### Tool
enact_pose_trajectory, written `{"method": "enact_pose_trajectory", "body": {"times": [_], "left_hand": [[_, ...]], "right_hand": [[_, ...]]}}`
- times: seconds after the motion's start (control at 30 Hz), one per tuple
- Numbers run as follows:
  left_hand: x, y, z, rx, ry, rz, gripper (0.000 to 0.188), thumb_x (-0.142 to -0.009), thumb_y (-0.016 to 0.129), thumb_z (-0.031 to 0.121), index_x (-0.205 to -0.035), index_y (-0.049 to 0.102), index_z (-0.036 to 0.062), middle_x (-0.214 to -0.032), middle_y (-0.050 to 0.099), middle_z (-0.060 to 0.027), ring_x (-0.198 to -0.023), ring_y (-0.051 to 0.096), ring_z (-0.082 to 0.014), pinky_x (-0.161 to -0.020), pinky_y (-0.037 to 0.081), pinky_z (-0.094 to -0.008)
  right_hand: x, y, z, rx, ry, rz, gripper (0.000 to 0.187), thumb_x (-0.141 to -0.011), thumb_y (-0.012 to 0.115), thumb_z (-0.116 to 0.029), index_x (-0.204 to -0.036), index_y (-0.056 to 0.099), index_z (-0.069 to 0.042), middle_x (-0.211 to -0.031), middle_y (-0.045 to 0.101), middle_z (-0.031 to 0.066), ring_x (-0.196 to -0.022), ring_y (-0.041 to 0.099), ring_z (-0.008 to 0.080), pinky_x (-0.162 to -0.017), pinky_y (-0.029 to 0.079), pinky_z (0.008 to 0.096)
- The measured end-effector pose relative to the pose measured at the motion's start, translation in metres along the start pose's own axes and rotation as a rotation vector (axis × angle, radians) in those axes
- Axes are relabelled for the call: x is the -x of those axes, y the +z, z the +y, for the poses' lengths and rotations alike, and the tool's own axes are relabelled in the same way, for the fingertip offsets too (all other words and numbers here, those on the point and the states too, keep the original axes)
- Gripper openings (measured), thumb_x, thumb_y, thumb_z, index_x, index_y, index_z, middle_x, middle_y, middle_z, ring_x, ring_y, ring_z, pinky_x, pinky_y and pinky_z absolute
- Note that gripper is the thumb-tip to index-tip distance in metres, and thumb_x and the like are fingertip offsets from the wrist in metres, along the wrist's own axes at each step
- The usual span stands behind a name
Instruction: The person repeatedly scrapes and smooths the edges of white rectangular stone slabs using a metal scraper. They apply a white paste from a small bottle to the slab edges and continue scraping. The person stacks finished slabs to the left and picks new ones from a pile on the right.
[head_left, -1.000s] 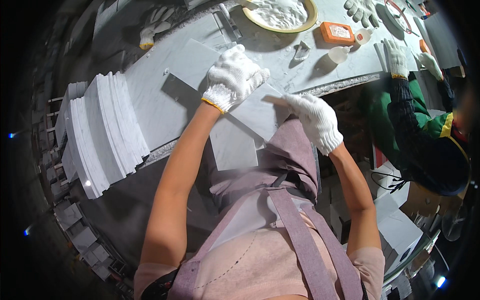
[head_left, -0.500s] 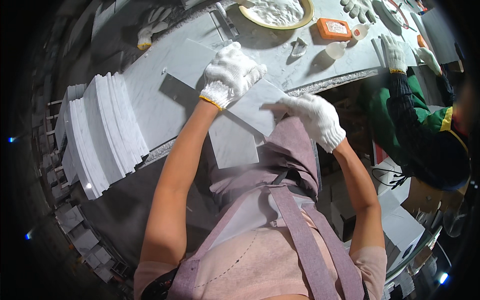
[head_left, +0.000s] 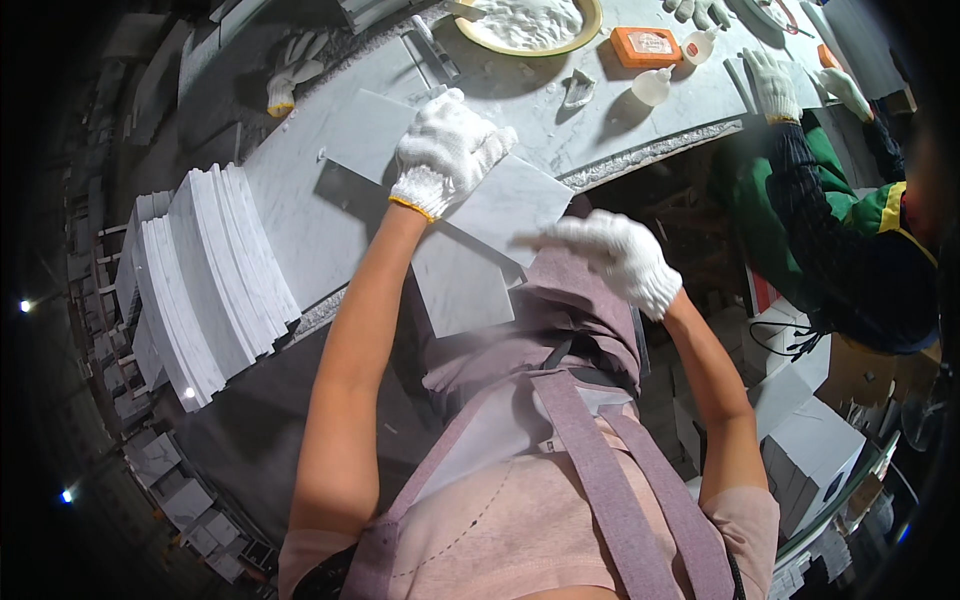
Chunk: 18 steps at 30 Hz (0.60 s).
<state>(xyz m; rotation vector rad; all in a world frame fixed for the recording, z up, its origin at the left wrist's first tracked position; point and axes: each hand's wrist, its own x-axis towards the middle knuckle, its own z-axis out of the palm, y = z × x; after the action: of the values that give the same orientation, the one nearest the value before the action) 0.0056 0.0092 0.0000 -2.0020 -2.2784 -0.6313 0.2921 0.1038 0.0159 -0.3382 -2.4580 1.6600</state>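
Observation:
My left hand [head_left: 445, 150], in a white knitted glove, is closed with its fingers curled over a pale grey marble tile [head_left: 535, 195] lying aslant at the table edge. Another marble piece [head_left: 465, 285] shows beneath it and juts out over my lap. My right hand [head_left: 620, 260], also gloved, hovers just off the tile's near right edge. Its fingers are drawn together and smeared by motion. A thin brownish tip [head_left: 525, 240] sticks out in front of them; whether it is a held thing or a bare fingertip, I cannot tell.
A stack of marble strips [head_left: 205, 280] stands at the left. On the table [head_left: 285, 165] are a bowl of white powder [head_left: 525, 25], an orange box [head_left: 645, 47], squeeze bottles [head_left: 652, 87] and a loose glove [head_left: 290, 75]. At right, a co-worker's gloved hands [head_left: 772, 85] rest near strips.
My right hand has moved down, slightly away from the tile's edge. The left keeps its hold on the tile. The whole view has shifted a little.

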Motion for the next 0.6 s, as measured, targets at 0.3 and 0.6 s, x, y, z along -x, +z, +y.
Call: {"method": "enact_pose_trajectory", "body": {"times": [0.3, 0.6], "left_hand": [[0.015, 0.004, 0.020, -0.309, 0.021, 0.020, 0.043, -0.101, 0.058, 0.030, -0.141, 0.063, 0.0129, -0.143, 0.061, -0.0123, -0.134, 0.054, -0.0378, -0.123, 0.033, -0.0514], [0.077, -0.039, 0.092, 0.169, 0.212, -0.118, 0.079, -0.083, 0.076, 0.054, -0.144, 0.059, 0.0068, -0.149, 0.055, -0.0206, -0.147, 0.043, -0.0403, -0.120, 0.036, -0.0516]], "right_hand": [[0.099, 0.030, 0.054, -0.974, 0.465, 0.594, 0.070, -0.103, 0.064, -0.011, -0.165, 0.033, -0.006, -0.087, 0.063, 0.0008, -0.071, 0.057, 0.0074, -0.063, 0.051, 0.0231], [0.068, 0.054, 0.112, -1.060, 0.226, 0.467, 0.050, -0.101, 0.074, -0.028, -0.141, 0.053, -0.006, -0.082, 0.060, 0.0014, -0.069, 0.059, 0.0121, -0.060, 0.052, 0.0276]]}}
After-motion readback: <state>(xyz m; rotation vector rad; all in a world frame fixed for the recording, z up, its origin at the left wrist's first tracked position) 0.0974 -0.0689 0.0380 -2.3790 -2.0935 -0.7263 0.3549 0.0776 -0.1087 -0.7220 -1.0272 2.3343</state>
